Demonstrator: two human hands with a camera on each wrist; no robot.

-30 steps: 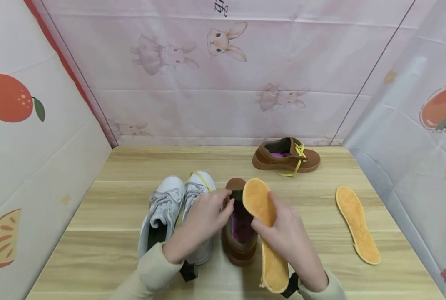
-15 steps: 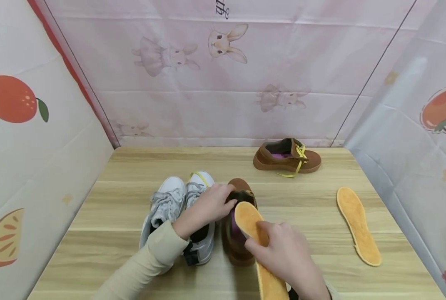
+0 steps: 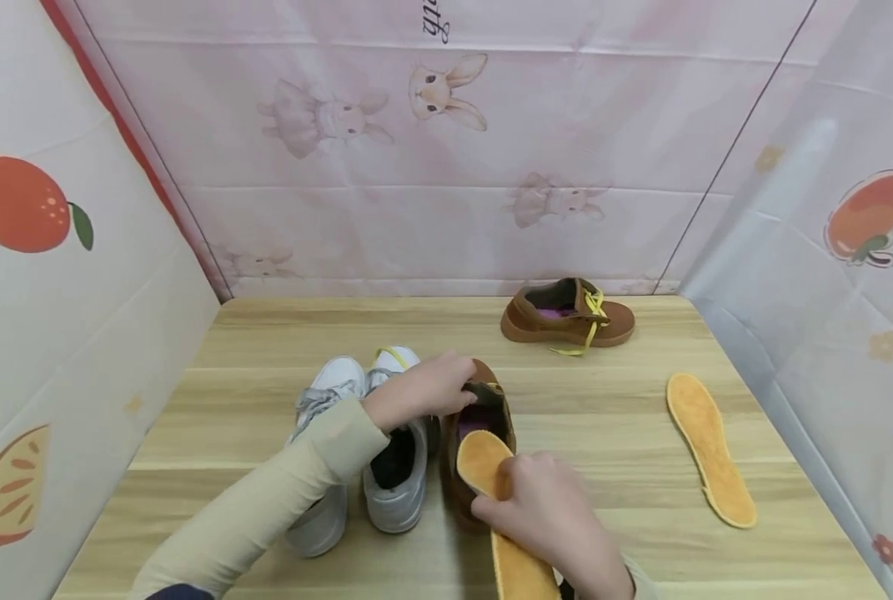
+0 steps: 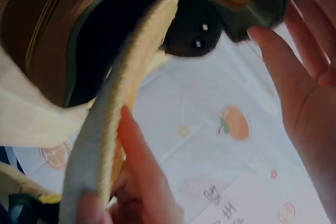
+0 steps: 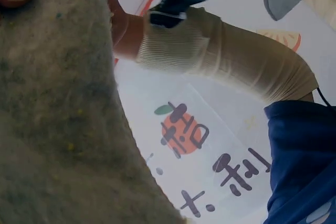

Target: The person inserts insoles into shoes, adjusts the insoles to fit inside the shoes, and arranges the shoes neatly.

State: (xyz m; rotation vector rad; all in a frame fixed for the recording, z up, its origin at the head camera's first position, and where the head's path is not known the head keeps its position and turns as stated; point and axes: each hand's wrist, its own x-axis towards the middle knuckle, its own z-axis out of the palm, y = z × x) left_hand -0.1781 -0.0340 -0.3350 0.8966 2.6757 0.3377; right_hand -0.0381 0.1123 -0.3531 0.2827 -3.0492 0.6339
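My right hand pinches an orange fuzzy insole partway along its length, thumb on one face. The insole's rounded tip slants over the opening of a brown shoe, which has a purple lining. At that shoe's front, my left hand holds the dark tongue between thumb and fingers, lifted away from the opening. In the left wrist view the insole's edge overlaps the dark opening. The insole's grey underside fills the left of the right wrist view.
A pair of white shoes with grey laces stands left of the brown shoe, partly behind the left sleeve. The other brown shoe, with yellow laces, is at the table's back. A second orange insole lies on the right.
The right hand has brought the insole left and toward me, its tip now over the shoe's opening. The left hand stays at the tongue, its forearm now reaching farther over the white shoes.
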